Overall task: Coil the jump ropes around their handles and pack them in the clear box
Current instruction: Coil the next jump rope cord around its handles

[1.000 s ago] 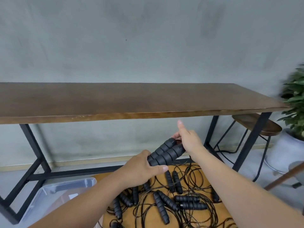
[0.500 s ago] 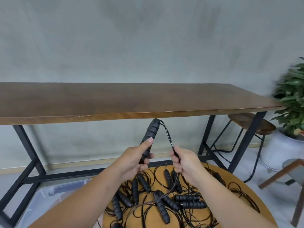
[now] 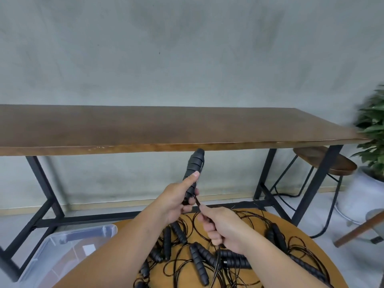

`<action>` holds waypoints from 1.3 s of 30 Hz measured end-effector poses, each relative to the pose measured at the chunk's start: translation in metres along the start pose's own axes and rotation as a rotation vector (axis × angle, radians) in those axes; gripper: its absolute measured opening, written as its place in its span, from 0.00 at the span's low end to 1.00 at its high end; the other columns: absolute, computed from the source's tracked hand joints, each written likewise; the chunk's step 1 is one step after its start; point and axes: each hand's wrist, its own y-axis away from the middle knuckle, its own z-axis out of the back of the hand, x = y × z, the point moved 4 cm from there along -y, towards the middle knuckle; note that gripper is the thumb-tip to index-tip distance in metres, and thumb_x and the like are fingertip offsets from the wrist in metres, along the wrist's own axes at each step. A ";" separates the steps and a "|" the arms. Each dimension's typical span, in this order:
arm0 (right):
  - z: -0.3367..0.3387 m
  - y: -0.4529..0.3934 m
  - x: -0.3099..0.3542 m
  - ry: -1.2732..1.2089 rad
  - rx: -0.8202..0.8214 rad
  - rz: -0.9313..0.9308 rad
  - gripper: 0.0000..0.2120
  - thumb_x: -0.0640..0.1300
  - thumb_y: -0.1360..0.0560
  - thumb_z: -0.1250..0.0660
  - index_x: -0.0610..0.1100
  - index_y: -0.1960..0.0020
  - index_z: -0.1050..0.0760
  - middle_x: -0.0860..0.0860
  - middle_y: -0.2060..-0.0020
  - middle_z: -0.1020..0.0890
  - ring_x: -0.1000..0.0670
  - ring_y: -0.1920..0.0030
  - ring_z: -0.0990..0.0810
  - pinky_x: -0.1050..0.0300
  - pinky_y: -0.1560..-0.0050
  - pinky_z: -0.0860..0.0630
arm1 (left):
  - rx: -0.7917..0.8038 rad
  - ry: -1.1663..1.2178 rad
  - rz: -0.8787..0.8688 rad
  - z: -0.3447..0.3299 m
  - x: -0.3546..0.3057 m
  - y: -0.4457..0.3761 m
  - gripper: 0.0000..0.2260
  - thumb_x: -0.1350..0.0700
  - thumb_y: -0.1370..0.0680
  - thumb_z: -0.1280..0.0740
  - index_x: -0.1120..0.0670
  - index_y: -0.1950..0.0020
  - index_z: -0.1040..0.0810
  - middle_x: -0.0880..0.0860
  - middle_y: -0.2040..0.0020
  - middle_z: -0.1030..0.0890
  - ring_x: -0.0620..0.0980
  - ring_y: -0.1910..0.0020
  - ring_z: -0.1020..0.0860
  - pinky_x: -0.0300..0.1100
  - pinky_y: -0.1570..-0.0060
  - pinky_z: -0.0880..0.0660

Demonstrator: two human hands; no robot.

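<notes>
L hand (image 3: 176,199) clamps handles (image 3: 192,175), long axis upright, tip up | R hand (image 3: 221,225) just below-right, fingers pinched on rope (image 3: 197,202) | I judge next wrap goes round the shaft | clear box (image 3: 68,244) low left, beside worktop (image 3: 259,227)

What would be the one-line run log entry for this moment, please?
stage: coiling | left hand: grips raised handles | right hand: holds rope | round table: more ropes | clear box: lower left
</notes>
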 end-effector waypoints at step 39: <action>0.007 -0.039 0.070 -0.020 0.276 0.253 0.18 0.35 0.17 0.45 0.44 0.62 0.26 0.51 0.71 0.31 0.55 0.72 0.39 0.62 0.71 0.44 | -0.159 -1.025 -0.423 0.000 -0.048 0.053 0.15 0.54 0.34 0.26 0.51 0.51 0.27 0.47 0.60 0.24 0.44 0.65 0.27 0.36 0.66 0.30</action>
